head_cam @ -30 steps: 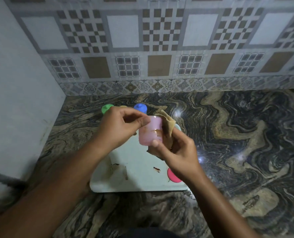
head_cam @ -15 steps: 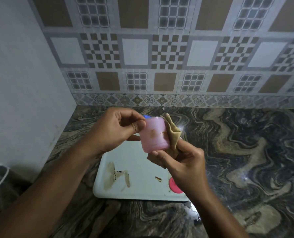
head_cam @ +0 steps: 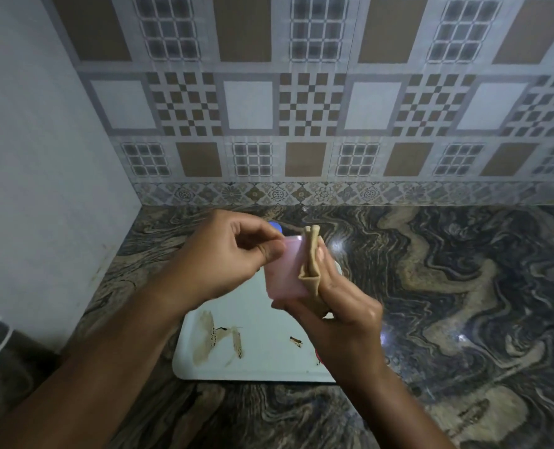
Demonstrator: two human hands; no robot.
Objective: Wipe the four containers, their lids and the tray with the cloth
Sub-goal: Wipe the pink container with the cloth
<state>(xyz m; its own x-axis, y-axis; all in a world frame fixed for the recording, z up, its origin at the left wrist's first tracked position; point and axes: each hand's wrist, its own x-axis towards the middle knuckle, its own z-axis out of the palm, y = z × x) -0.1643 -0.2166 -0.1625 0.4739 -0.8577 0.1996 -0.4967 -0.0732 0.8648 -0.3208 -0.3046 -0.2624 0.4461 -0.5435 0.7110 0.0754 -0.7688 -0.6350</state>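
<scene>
A small pink container is held up in the air above a white tray, between both hands. It is pale pink and a bit see-through, and its sides look smooth. Its top edge is pinched by the left hand, whose fingers are curled in. A folded tan cloth is gripped by the right hand and pressed flat against the container's right side.

Brown smears are seen on the tray, which lies on a dark swirly counter. The far part of the tray is hidden by the hands. Only a bit of a blue thing is seen behind the left hand, and a red sliver by the right wrist. What they are cannot be told. The container is blurred, so its open end cannot be made out.
</scene>
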